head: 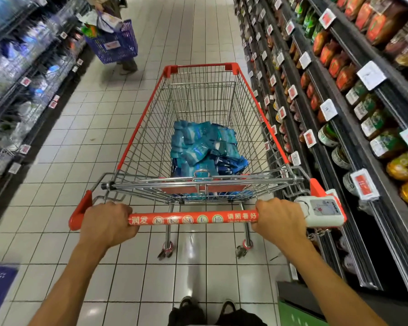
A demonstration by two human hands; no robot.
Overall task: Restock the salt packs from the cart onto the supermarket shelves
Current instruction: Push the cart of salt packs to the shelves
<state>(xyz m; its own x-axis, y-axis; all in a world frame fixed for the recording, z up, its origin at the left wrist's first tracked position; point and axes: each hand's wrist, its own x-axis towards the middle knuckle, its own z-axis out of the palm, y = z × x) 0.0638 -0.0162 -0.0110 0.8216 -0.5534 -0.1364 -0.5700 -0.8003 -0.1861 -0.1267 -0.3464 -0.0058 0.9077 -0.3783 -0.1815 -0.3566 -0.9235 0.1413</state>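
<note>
Left hand (107, 223) and right hand (279, 218) both grip the cart handle (193, 218). Salt packs (206, 147) piled at the cart (137, 128) basket's near end.

A shopper (125, 62) carries a purple basket (114, 43)

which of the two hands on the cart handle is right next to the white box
The right hand. It grips the handle at the end where the white box is mounted, almost touching it. The left hand grips the opposite end, beside the red corner piece.

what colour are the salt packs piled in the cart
Blue and teal with white patches, seen in the head view: the plastic salt packs heaped in the red-rimmed wire cart.
</note>
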